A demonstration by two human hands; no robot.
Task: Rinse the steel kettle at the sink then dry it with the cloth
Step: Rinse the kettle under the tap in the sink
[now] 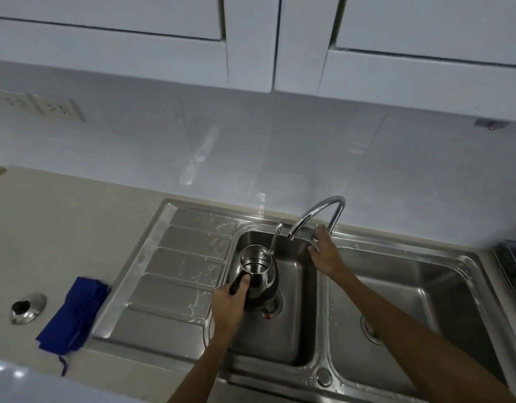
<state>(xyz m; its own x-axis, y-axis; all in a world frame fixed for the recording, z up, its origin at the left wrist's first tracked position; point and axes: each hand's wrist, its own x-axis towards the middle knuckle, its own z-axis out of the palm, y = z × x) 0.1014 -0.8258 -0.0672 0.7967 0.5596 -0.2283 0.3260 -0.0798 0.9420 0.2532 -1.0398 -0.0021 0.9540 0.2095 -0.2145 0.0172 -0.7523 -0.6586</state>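
Left hand [228, 305] fingers clenched round kettle [258, 279] handle; right hand [325, 253] fingers on tap lever [319, 228].

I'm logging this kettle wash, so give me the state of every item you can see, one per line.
Steel gooseneck kettle: lid off, upright in left basin, held by left hand.
Round steel lid: lying on counter.
Blue cloth: folded, unused, on counter.
Chrome curved tap: no water visible; right hand on its handle.
Steel drainboard: wet.
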